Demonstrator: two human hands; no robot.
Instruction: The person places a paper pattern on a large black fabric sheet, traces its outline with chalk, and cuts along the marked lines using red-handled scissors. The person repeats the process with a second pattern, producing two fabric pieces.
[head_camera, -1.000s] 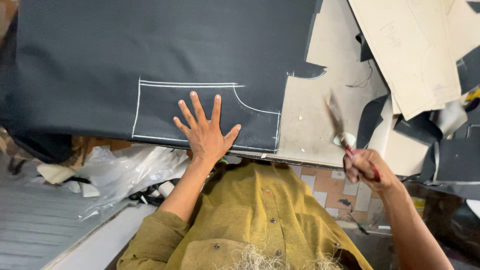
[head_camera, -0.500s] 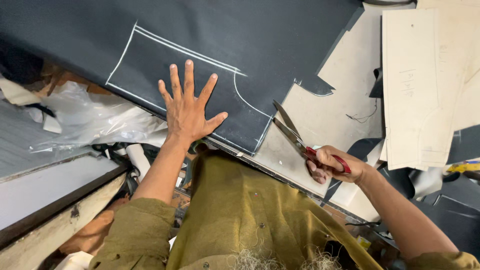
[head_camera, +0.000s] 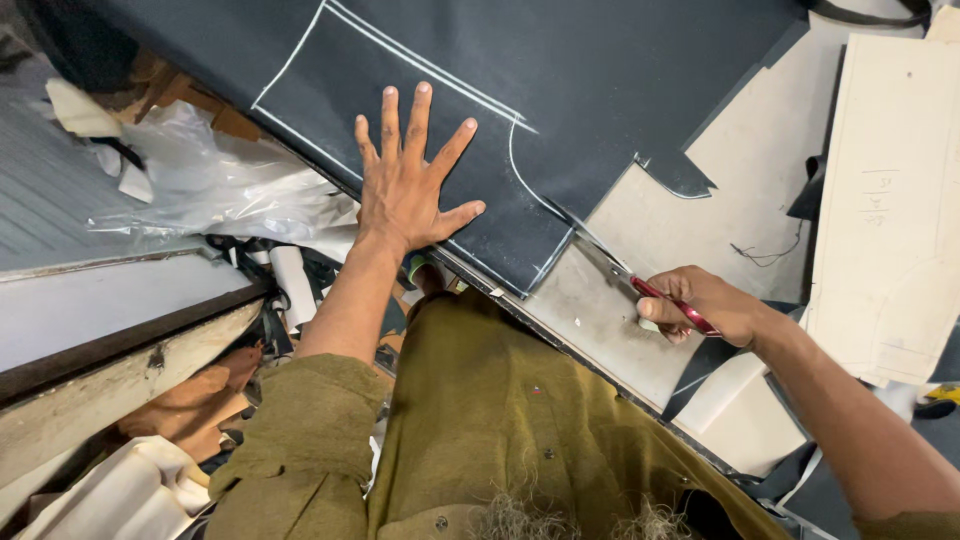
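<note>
The left hand (head_camera: 405, 190) lies flat with fingers (head_camera: 418, 112) spread wide, gripping nothing, pressing the dark fabric (head_camera: 600, 70) inside its chalked outline, while the right hand (head_camera: 712, 305) is closed around the red handles of the scissors (head_camera: 640, 285), blades at the cloth's corner edge just left of those fingers. Beneath both spreads the pale table (head_camera: 650, 220), its near edge hidden by the olive shirt (head_camera: 500, 400). Cardboard patterns (head_camera: 885, 200) lie beyond the right hand, crumpled plastic (head_camera: 220, 190) left of the left hand.
</note>
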